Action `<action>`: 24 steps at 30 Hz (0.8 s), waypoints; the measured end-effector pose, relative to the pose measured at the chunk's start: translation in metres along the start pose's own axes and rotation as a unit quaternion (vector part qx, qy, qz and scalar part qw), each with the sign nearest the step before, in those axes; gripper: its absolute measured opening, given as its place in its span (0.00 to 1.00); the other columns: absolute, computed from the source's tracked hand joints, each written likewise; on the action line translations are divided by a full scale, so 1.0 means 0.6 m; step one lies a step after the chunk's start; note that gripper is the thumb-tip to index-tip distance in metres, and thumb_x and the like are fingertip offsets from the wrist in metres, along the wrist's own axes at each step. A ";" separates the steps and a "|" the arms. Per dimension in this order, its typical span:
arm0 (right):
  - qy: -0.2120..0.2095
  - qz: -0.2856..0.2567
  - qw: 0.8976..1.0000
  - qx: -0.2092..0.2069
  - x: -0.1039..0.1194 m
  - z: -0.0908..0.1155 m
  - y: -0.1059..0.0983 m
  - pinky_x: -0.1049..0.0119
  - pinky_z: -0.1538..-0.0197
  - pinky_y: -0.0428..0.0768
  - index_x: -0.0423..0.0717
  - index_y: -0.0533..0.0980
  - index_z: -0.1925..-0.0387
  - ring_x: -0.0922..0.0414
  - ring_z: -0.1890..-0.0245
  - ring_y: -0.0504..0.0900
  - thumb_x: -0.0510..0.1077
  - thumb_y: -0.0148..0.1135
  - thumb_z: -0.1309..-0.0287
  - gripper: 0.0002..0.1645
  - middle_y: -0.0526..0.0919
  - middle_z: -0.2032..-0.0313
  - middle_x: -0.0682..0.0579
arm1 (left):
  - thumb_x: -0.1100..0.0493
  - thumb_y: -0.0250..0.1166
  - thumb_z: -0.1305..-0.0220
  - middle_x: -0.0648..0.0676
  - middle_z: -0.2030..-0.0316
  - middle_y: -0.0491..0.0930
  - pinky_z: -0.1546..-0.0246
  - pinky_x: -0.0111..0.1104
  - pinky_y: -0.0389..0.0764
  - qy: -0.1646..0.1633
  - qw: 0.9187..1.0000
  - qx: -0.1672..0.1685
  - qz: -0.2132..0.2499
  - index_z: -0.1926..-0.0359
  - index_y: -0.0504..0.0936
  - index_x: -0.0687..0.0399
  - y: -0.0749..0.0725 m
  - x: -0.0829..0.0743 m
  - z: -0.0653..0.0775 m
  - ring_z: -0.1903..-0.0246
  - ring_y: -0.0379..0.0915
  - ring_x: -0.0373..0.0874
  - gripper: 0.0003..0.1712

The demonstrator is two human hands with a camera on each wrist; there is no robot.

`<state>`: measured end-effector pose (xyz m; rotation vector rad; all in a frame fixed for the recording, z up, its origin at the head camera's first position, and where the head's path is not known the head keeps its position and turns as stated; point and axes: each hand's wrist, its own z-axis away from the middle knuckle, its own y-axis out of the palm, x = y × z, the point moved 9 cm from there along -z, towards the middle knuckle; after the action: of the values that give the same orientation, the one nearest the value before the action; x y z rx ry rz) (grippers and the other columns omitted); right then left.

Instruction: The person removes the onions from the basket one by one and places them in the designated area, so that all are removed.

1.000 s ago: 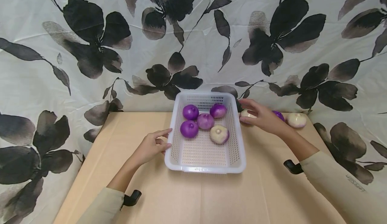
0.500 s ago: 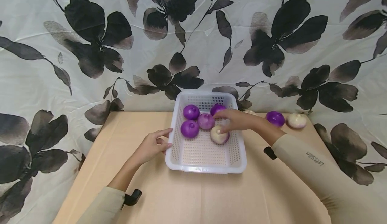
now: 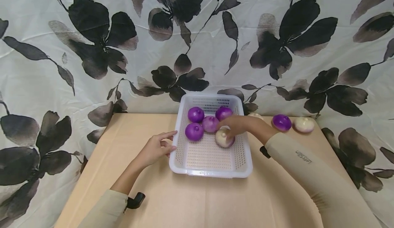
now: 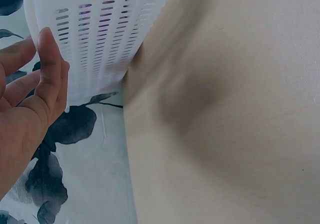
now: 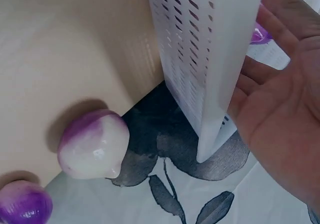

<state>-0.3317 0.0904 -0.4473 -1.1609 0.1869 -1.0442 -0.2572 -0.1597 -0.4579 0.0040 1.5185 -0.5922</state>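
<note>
A white perforated plastic basket (image 3: 210,173) stands on the table with several purple onions (image 3: 194,131) and a pale, purple-tinged onion (image 3: 223,139) inside. My right hand (image 3: 237,125) reaches over the basket's right rim and grips the pale onion, thumb on its near side. The right wrist view hides this grip behind the basket wall (image 5: 200,44). At the left rim, my left hand (image 3: 155,149) touches the basket with extended fingertips; the left wrist view shows those fingers (image 4: 48,54) against the rim.
Right of the basket, along the table's back edge, lie a purple onion (image 3: 281,122), a pale onion (image 3: 304,124) and another pale onion (image 3: 255,115) partly hidden by my arm. A floral cloth (image 3: 215,50) hangs behind the table (image 3: 184,200).
My right hand has left the pale onion outside the basket, moved left over the rim and come down onto the pale onion inside. The left hand has stayed at the rim.
</note>
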 end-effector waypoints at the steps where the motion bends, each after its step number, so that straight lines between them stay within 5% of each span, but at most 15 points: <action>1: 0.009 0.000 1.000 0.007 -0.002 -0.002 0.001 0.50 0.34 0.71 0.51 0.72 0.37 0.49 0.41 0.74 0.43 0.72 0.50 0.36 0.77 0.41 0.47 | 0.66 0.66 0.40 0.63 0.47 0.74 0.67 0.53 0.84 -0.001 1.000 -0.002 0.000 0.33 0.68 0.56 -0.001 0.001 0.000 0.70 0.82 0.45 0.34; 10: 0.054 -0.020 0.997 0.052 -0.008 -0.015 0.023 0.53 0.36 0.74 0.59 0.72 0.37 0.52 0.41 0.73 0.43 0.73 0.53 0.39 0.75 0.39 0.52 | 0.65 0.66 0.40 0.64 0.46 0.74 0.67 0.50 0.85 0.003 1.000 0.000 0.002 0.32 0.68 0.58 0.000 0.000 0.003 0.71 0.82 0.43 0.35; 24: 0.043 -0.032 0.997 0.057 0.004 -0.022 0.041 0.53 0.36 0.74 0.56 0.70 0.35 0.51 0.40 0.72 0.43 0.73 0.53 0.41 0.74 0.38 0.51 | 0.65 0.66 0.40 0.67 0.46 0.73 0.69 0.48 0.86 0.016 1.000 0.010 0.012 0.32 0.66 0.61 0.002 0.000 0.001 0.72 0.81 0.42 0.35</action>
<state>-0.3243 0.0801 -0.4727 -1.0245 0.1564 -1.1489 -0.2564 -0.1591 -0.4585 0.0480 1.5419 -0.5916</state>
